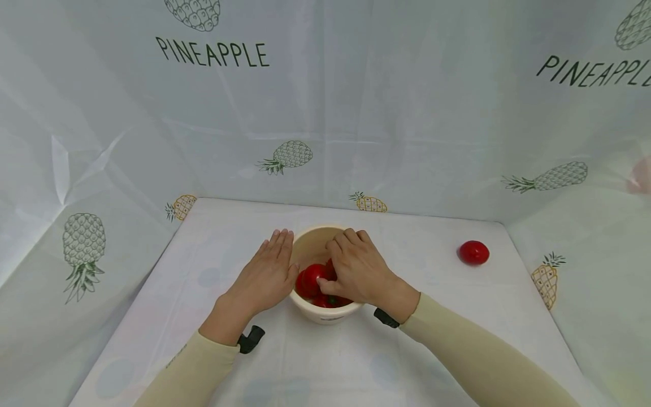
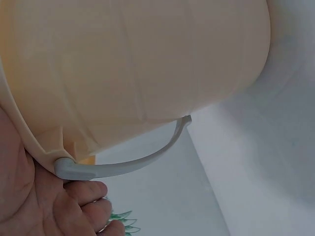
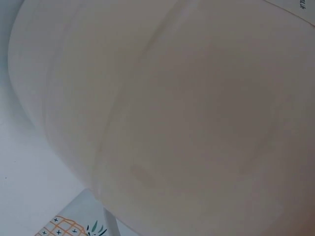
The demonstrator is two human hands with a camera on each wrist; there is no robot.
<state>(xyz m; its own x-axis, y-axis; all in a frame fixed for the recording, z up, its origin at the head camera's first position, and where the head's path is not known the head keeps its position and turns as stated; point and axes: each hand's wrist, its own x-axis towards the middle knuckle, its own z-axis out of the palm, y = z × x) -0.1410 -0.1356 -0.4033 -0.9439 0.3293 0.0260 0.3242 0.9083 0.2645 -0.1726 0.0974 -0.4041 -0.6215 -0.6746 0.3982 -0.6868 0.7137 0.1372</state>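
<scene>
A cream bucket (image 1: pixel 315 312) with a grey handle (image 2: pixel 123 168) stands on the table, and several red tomatoes (image 1: pixel 314 279) lie inside it. My left hand (image 1: pixel 270 270) rests against the bucket's left rim, its fingers straight. In the left wrist view, that palm touches the rim beside the handle's joint. Over the right part of the opening, my right hand (image 1: pixel 358 268) reaches in with bent fingers and grips a tomato, which the hand mostly covers. The right wrist view holds only the bucket's outer wall (image 3: pixel 162 118); the right fingers are out of sight there.
One red tomato (image 1: pixel 474 252) lies apart on the right side of the white-covered table (image 1: pixel 432 345). A pale cloth (image 1: pixel 407 113) printed with pineapples hangs behind and at both sides.
</scene>
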